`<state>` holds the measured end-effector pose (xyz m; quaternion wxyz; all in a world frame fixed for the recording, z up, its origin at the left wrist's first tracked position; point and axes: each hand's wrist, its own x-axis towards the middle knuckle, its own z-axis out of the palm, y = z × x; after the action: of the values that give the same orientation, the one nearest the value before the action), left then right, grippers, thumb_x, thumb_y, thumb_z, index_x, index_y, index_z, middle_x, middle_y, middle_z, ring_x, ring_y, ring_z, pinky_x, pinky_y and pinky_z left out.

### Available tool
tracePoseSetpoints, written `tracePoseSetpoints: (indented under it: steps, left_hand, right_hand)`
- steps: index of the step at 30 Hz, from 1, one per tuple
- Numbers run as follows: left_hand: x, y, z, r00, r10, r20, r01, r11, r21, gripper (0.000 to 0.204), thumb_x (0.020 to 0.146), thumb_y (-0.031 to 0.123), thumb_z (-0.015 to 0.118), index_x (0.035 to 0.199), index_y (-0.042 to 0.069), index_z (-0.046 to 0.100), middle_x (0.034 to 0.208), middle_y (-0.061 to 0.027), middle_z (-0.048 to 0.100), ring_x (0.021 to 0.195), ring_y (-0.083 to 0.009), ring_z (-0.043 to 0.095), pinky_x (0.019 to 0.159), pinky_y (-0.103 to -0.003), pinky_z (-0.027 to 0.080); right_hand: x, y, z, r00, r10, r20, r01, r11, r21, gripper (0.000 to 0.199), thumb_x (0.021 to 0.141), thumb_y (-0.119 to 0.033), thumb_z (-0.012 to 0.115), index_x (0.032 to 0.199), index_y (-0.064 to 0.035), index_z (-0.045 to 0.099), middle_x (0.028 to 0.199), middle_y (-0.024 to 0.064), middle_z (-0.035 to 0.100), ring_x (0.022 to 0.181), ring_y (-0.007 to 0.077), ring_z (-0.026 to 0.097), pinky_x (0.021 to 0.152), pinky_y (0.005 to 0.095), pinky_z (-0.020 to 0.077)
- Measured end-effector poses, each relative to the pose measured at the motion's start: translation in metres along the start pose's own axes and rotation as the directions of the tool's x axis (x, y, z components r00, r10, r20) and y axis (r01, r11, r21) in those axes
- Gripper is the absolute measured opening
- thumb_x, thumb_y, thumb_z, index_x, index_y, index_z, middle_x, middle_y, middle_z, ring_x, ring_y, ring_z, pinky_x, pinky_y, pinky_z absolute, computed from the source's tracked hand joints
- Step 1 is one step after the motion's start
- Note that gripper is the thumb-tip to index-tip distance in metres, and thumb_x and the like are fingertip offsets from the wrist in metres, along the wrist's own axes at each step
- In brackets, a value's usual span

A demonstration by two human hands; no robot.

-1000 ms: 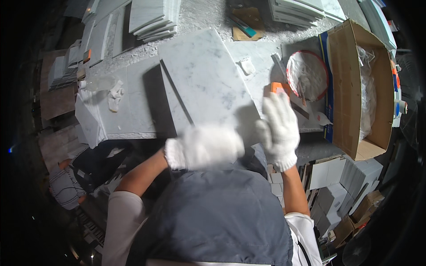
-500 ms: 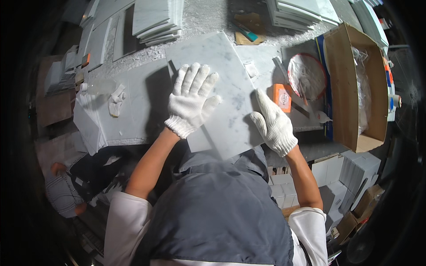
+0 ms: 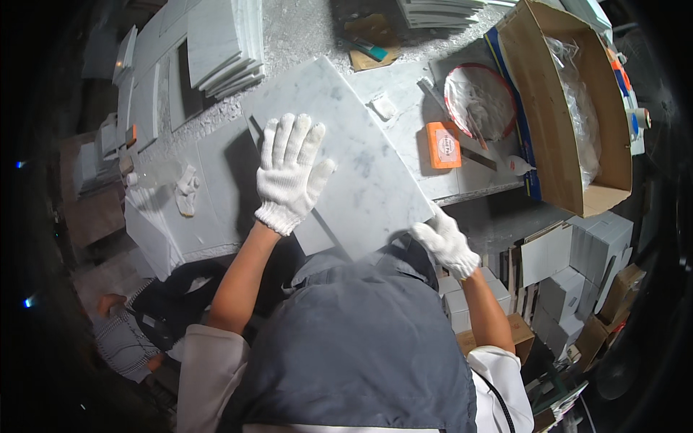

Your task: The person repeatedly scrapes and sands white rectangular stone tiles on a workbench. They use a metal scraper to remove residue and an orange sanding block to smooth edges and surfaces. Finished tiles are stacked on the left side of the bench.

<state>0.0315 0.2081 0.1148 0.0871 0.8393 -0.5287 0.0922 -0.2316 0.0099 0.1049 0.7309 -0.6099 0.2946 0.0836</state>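
A grey-veined white marble tile (image 3: pixel 364 162) lies at an angle over another pale tile (image 3: pixel 310 234), its near end reaching past the table edge toward my apron. My left hand (image 3: pixel 289 173), in a white knit glove, rests flat on the upper tile with its fingers stretched out. At the tile's right corner is my gloved right hand (image 3: pixel 447 242). The corner sits between its thumb and fingers, and the fingertips are partly hidden there.
An orange box (image 3: pixel 443 145), a red-rimmed bowl (image 3: pixel 514 108) of white material and an open cardboard box (image 3: pixel 530 86) stand on the right. Tile stacks (image 3: pixel 227 43) line the far side. A crumpled glove (image 3: pixel 187 191) lies left. Another person (image 3: pixel 133 325) is at lower left.
My right hand has slid nearer along the tile's right edge to its corner, its fingers now bent there. The left hand stays flat on the tile. The whole view has shifted and turned slightly.
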Motion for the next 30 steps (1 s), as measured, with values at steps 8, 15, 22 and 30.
tracePoseSetpoints:
  steps: [8,15,22,30]
  left_hand:
    - [0.009,0.008,-0.005,0.994,0.003,-0.109,-0.009,0.998,-0.055,0.073,0.098,0.054,0.059,0.155,0.01,0.045,0.163,-0.0133,0.037,0.154,-0.0337,0.027,0.127,-0.052,0.018]
    - [0.062,0.046,-0.034,0.961,0.271,-0.052,-0.275,0.932,-0.235,0.092,0.085,0.078,0.056,0.156,0.021,0.044,0.164,-0.0131,0.034,0.156,-0.0354,0.022,0.127,-0.053,0.014]
    - [0.104,0.015,-0.061,0.947,0.306,-0.098,-0.319,0.934,-0.163,0.063,0.091,0.061,0.063,0.13,0.012,0.068,0.143,-0.0152,0.059,0.144,-0.0353,0.044,0.124,-0.054,0.023]
    - [0.131,-0.006,-0.023,0.945,0.297,-0.137,-0.323,0.912,-0.253,0.042,0.097,0.049,0.06,0.079,0.015,0.077,0.085,-0.0042,0.075,0.102,-0.0247,0.07,0.12,-0.049,0.034]
  right_hand:
    - [-0.007,-0.024,0.029,0.982,0.172,-0.078,-0.13,0.913,0.386,0.049,0.095,-0.018,0.075,0.137,0.0016,0.057,0.103,0.005,0.07,0.095,0.0094,0.064,0.086,0.0279,0.0533]
    - [-0.019,-0.035,0.047,0.982,-0.089,-0.168,0.148,0.913,0.379,0.054,0.094,-0.011,0.075,0.142,0.0032,0.054,0.121,0.009,0.069,0.107,0.0122,0.063,0.094,0.0283,0.0506]
    - [-0.031,-0.042,0.051,0.953,-0.29,-0.084,0.301,0.935,0.187,0.059,0.094,-0.008,0.073,0.148,0.0026,0.051,0.133,0.0107,0.066,0.119,0.0144,0.06,0.103,0.0289,0.0453]
    - [-0.027,-0.038,0.04,0.993,-0.108,-0.055,0.121,0.921,0.371,0.056,0.098,-0.005,0.069,0.149,0.0026,0.048,0.124,0.0094,0.068,0.104,0.011,0.064,0.089,0.0261,0.0521]
